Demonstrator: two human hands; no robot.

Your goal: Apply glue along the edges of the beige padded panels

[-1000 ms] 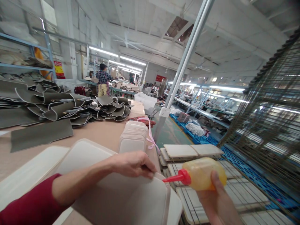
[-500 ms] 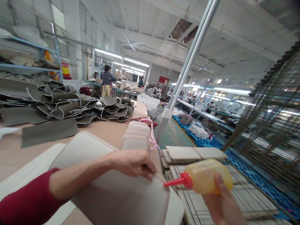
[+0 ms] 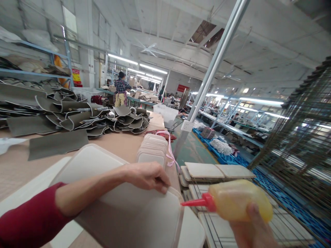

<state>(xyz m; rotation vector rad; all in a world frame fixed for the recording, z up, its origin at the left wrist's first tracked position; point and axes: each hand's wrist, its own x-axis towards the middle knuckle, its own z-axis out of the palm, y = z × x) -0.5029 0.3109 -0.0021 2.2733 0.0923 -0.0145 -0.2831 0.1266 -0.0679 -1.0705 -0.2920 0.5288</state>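
Note:
My left hand [image 3: 148,177] is closed on the far edge of a pale, round-cornered panel [image 3: 134,213], which is tilted over other similar panels. In my right hand [image 3: 254,224] is a yellow squeeze bottle [image 3: 240,199], lying on its side with its red nozzle [image 3: 195,202] pointing left. The nozzle tip is at the panel's right edge, near the corner; whether it touches cannot be made out. Another pale panel [image 3: 192,230] shows beneath, at the right. Behind my left hand stands a row of smaller pale panels [image 3: 152,146] on the table.
Grey-green cut pieces with white edges [image 3: 77,115] are heaped on the brown tabletop [image 3: 124,143]. To the right, a wire rack [image 3: 216,229] bears pale panels. A metal post [image 3: 207,86] rises beyond the table. One person [image 3: 121,89] stands at a far bench.
The bottle and my right hand have shifted slightly right, and the nozzle tip remains near the panel's edge. My left hand keeps its hold. The whole view has shifted a little.

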